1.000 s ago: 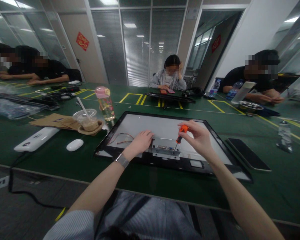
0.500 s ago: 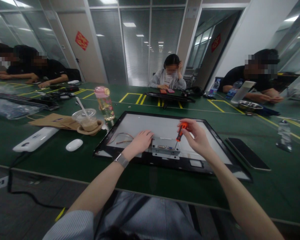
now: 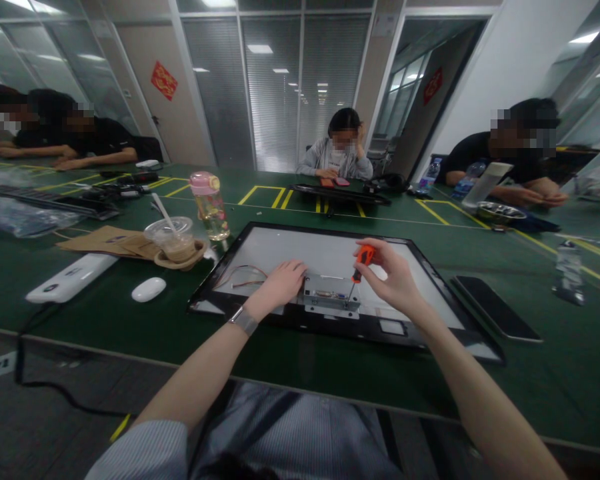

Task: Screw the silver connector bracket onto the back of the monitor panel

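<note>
A monitor panel (image 3: pixel 430 287) with a black frame and pale back lies on the green table. Near its front edge sits a grey metal bracket (image 3: pixel 325 303) with connector ports. My left hand (image 3: pixel 283 283) is at the bracket's left end, its fingers bent over the top edge; the thumb is hidden. In my right hand (image 3: pixel 393 270) is an orange and black screwdriver (image 3: pixel 364 257), tilted, closed between thumb and fingers. Its tip points down at the right part of the bracket's front face. Thin wires (image 3: pixel 243 273) lie on the panel left of my left hand.
Left of the panel are a plastic cup (image 3: pixel 173 237) in a cardboard holder, a pink-lidded bottle (image 3: pixel 209 207), a white mouse (image 3: pixel 149 289) and a white power bank (image 3: pixel 73 277). A phone (image 3: pixel 495 307) lies to the right. Several people sit around the table.
My right fingers have shifted slightly around the screwdriver handle, which has turned a little. My left hand and the bracket have stayed in place.
</note>
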`<move>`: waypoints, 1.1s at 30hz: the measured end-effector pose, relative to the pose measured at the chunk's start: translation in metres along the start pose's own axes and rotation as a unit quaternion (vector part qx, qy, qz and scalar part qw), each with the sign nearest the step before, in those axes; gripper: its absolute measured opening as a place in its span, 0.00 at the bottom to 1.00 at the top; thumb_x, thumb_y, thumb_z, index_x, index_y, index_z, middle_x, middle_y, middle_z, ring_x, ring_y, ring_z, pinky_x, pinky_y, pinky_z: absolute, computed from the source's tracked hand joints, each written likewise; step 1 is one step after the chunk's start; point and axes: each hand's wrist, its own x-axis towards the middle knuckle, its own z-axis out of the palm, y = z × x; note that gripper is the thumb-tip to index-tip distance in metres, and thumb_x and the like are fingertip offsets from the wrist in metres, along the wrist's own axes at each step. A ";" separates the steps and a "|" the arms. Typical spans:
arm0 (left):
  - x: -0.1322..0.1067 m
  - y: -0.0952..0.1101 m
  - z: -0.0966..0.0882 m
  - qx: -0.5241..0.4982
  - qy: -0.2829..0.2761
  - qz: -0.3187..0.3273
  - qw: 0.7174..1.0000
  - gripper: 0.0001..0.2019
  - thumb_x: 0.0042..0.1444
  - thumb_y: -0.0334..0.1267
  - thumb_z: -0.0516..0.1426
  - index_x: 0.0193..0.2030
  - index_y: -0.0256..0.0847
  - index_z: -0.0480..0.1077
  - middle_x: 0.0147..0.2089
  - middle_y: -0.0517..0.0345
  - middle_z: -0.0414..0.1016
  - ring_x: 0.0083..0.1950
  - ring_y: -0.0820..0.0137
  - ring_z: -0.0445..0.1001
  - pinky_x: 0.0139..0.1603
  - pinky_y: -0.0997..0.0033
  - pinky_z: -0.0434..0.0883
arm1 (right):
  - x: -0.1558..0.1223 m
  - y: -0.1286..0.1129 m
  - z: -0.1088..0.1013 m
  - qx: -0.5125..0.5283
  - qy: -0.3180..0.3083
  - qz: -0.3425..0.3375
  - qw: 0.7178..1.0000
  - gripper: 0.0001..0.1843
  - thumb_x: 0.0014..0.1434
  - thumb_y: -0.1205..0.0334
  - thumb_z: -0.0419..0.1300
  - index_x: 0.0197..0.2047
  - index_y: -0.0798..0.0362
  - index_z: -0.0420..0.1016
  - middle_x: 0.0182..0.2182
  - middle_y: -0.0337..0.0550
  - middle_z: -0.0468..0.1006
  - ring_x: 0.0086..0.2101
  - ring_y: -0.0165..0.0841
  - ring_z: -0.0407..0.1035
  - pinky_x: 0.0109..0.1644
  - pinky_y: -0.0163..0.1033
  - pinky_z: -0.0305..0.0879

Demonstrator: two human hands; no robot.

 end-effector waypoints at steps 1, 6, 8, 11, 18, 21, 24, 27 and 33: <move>0.000 0.000 0.000 -0.001 0.001 0.000 1.000 0.19 0.70 0.31 0.45 0.63 0.34 0.66 0.66 0.41 0.70 0.68 0.58 0.69 0.68 0.54 0.67 | 0.000 0.000 0.000 -0.002 -0.001 0.001 1.000 0.17 0.65 0.62 0.61 0.57 0.48 0.70 0.39 0.45 0.79 0.37 0.38 0.76 0.46 0.48 0.78; 0.000 0.001 -0.001 -0.003 0.001 0.004 1.000 0.19 0.70 0.31 0.44 0.64 0.33 0.66 0.67 0.40 0.69 0.68 0.57 0.68 0.69 0.52 0.66 | 0.000 0.001 0.000 -0.008 -0.003 0.008 1.000 0.16 0.65 0.61 0.60 0.56 0.49 0.70 0.39 0.46 0.79 0.36 0.38 0.75 0.45 0.48 0.78; 0.000 0.001 -0.001 -0.003 -0.001 0.004 1.000 0.19 0.70 0.31 0.45 0.64 0.33 0.66 0.67 0.39 0.69 0.68 0.57 0.68 0.69 0.52 0.67 | 0.000 0.002 -0.001 -0.018 0.004 0.013 1.000 0.15 0.64 0.58 0.61 0.54 0.49 0.71 0.37 0.45 0.78 0.35 0.39 0.75 0.44 0.49 0.78; 0.000 0.001 -0.002 -0.006 -0.001 0.002 1.000 0.19 0.70 0.31 0.45 0.63 0.34 0.66 0.66 0.41 0.70 0.68 0.57 0.69 0.68 0.53 0.67 | 0.002 0.001 -0.002 -0.037 0.017 0.020 0.999 0.15 0.62 0.53 0.65 0.50 0.47 0.73 0.35 0.43 0.76 0.34 0.39 0.74 0.42 0.49 0.78; 0.000 0.001 0.000 0.000 0.001 -0.005 1.000 0.18 0.70 0.31 0.45 0.63 0.35 0.67 0.66 0.42 0.70 0.67 0.58 0.70 0.68 0.55 0.67 | 0.003 -0.002 -0.005 -0.063 0.026 -0.005 0.998 0.15 0.60 0.51 0.69 0.46 0.47 0.76 0.32 0.41 0.74 0.31 0.37 0.72 0.39 0.47 0.77; 0.000 0.001 0.000 0.004 0.001 -0.005 1.000 0.18 0.70 0.32 0.45 0.63 0.35 0.67 0.66 0.42 0.70 0.67 0.58 0.70 0.68 0.55 0.66 | 0.003 0.001 -0.004 -0.077 0.042 0.006 0.996 0.14 0.60 0.51 0.68 0.45 0.48 0.76 0.31 0.41 0.74 0.30 0.37 0.72 0.38 0.47 0.77; 0.000 0.001 0.000 0.004 0.000 -0.003 1.000 0.19 0.71 0.32 0.45 0.64 0.34 0.66 0.67 0.42 0.69 0.67 0.57 0.69 0.69 0.54 0.66 | 0.004 0.005 -0.003 -0.071 0.057 0.050 0.995 0.15 0.60 0.52 0.67 0.47 0.50 0.76 0.33 0.42 0.74 0.30 0.36 0.74 0.32 0.43 0.77; -0.001 0.001 0.000 0.003 0.003 -0.001 1.000 0.19 0.71 0.33 0.44 0.64 0.35 0.66 0.67 0.42 0.69 0.67 0.58 0.70 0.68 0.54 0.67 | 0.004 0.008 -0.002 -0.052 0.069 0.103 0.991 0.18 0.59 0.52 0.67 0.49 0.51 0.76 0.36 0.44 0.75 0.29 0.35 0.75 0.25 0.38 0.75; -0.001 -0.001 0.001 0.008 0.011 0.002 1.000 0.19 0.71 0.32 0.45 0.64 0.35 0.66 0.67 0.42 0.69 0.66 0.57 0.70 0.68 0.54 0.66 | 0.004 0.004 -0.002 -0.029 0.072 0.121 0.990 0.20 0.58 0.50 0.69 0.49 0.52 0.76 0.35 0.45 0.75 0.30 0.37 0.76 0.23 0.38 0.77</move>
